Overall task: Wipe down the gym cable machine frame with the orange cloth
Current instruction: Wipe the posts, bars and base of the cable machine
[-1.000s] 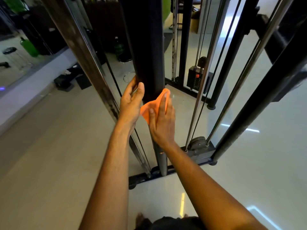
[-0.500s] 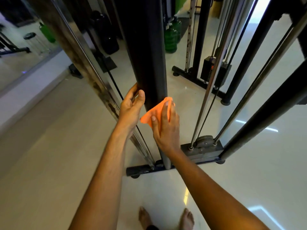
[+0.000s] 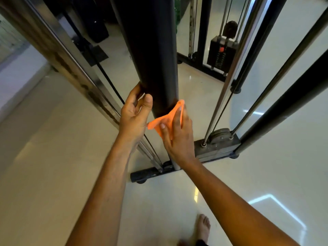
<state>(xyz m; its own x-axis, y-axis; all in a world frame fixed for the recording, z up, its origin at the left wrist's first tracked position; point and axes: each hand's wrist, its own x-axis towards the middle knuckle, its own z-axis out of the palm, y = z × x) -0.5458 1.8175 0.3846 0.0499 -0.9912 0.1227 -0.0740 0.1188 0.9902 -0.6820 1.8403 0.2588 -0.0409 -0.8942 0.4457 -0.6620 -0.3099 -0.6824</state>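
A thick black upright post (image 3: 152, 55) of the cable machine frame rises in the middle of the view. My right hand (image 3: 179, 137) presses the orange cloth (image 3: 165, 119) flat against the post's lower right side, fingers straight along it. My left hand (image 3: 133, 116) is on the post's left side, fingertips touching the post and thumb raised. The cloth bunches between the two hands, and part of it is hidden under my right palm.
The machine's base bar (image 3: 147, 174) lies on the glossy floor below my hands. Chrome guide rods (image 3: 229, 80) and black struts (image 3: 291, 96) slant up on the right above a pulley block (image 3: 218, 144). A weight stack (image 3: 221, 52) stands behind. My bare foot (image 3: 202, 228) is near the bottom edge.
Both hands and the cloth have slid down the post, closer to the base. The view has tilted down, bringing my foot into sight.
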